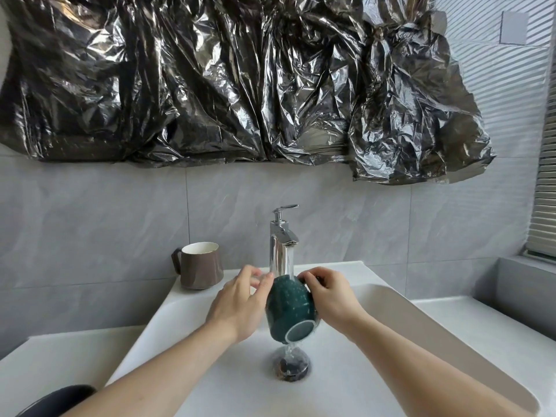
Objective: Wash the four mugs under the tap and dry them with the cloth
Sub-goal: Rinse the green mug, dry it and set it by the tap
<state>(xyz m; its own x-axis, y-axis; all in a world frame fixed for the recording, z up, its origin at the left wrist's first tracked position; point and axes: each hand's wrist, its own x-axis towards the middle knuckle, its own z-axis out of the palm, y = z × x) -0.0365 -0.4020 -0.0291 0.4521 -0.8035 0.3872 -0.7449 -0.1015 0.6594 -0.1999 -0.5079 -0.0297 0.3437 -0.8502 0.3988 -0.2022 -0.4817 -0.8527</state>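
A dark green speckled mug [289,305] is tipped over in the stream from the chrome tap [281,245], its base turned toward me. My right hand [329,294] grips it at the upper right, where the handle is hidden under the fingers. My left hand [240,302] lies against the mug's left side with the fingers stretched up toward the rim. Water runs off the mug into the drain [291,368]. A brown faceted mug [198,269] with a white inside stands upright on the basin's back left corner.
The white basin [180,341] slopes down to the drain. A dark rounded object [57,400] shows at the bottom left edge. White counter [469,323] runs along the right. Crumpled silver foil [240,85] covers the wall above.
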